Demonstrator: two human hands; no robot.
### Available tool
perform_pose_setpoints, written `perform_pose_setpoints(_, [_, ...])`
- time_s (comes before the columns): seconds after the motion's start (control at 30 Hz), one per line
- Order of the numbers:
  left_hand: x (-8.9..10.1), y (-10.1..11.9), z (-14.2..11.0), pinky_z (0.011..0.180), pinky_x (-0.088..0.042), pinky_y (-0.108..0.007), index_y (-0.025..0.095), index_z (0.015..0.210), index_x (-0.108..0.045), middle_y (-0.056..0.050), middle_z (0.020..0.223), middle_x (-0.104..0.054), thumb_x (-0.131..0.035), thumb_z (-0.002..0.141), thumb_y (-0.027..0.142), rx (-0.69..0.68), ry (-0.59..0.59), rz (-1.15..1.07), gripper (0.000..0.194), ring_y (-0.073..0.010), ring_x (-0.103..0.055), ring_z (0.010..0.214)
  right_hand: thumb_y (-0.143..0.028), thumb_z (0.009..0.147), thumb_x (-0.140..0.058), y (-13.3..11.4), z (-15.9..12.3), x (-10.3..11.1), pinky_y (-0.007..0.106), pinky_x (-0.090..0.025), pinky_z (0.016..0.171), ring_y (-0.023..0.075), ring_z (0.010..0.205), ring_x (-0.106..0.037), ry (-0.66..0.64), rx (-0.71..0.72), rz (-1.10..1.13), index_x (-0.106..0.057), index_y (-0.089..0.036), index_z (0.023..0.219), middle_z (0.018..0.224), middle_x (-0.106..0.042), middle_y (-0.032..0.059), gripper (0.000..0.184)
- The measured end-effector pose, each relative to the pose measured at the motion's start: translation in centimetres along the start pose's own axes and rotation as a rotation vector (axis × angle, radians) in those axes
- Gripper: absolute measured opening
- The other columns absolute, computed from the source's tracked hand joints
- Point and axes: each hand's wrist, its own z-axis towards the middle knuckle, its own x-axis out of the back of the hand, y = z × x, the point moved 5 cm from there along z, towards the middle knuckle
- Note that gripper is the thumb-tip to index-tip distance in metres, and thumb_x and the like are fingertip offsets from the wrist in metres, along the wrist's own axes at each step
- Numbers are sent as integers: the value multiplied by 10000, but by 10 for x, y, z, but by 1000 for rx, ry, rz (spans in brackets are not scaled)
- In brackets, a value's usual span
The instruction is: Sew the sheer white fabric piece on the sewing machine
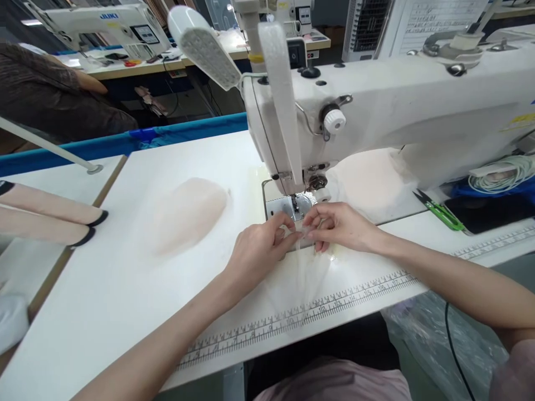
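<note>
Head view. Pinching a sheer pale strip (304,278) between the two hands, narrow grip at the left hand (259,250), narrow grip at the right hand (340,225), fingertips almost meeting just in front of the presser foot (296,207) of the sewing machine (376,106). Trailing from there toward the ruler tape (292,321) along the near edge of the counter (117,301); probably thin mesh, too see-through to be sure. Left of the machine, flat: pale pink piece (192,214). Under the machine arm: pale rounded piece (368,181). To the right, green snips (445,215) beside a dark phone (495,211). At far left, pale pink tubes (50,206) with black ends. Beyond, person in dark top (54,97) near a second machine (108,25).
</note>
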Motion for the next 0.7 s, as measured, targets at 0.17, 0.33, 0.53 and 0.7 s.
perform_pose_setpoints(0.17, [-5,-1,-5,468,-299,-205,208,963,-664,97,443,-430,-493,918,326,-122,126,2,213,-76,-336,406,-177,810,-653,-5,-4,1,220,-571,564,96,560,-649,95,121,-124,-635,-170,796,645,-644,-31,24])
perform_pose_setpoints(0.33, [-6,-1,-11,460,-321,-192,198,990,-692,67,507,-566,-451,935,271,-180,173,-16,257,-62,-364,400,-145,824,-630,-15,-8,-2,212,-547,595,95,664,-645,161,264,-303,-666,-189,811,754,-675,-15,58])
perform_pose_setpoints(0.53, [-4,-1,-17,456,-332,-184,198,936,-679,61,532,-593,-456,934,256,-227,247,-1,230,-61,-427,419,-226,832,-660,-13,-8,-3,225,-542,579,116,687,-655,203,296,-349,-669,-199,900,781,-694,-1,73])
perform_pose_setpoints(0.7, [-3,-1,-18,425,-279,-188,200,904,-670,89,455,-472,-469,935,272,-222,281,5,216,-60,-366,392,-225,851,-632,-14,-10,-6,235,-553,606,120,703,-661,184,328,-348,-674,-200,909,802,-702,7,76])
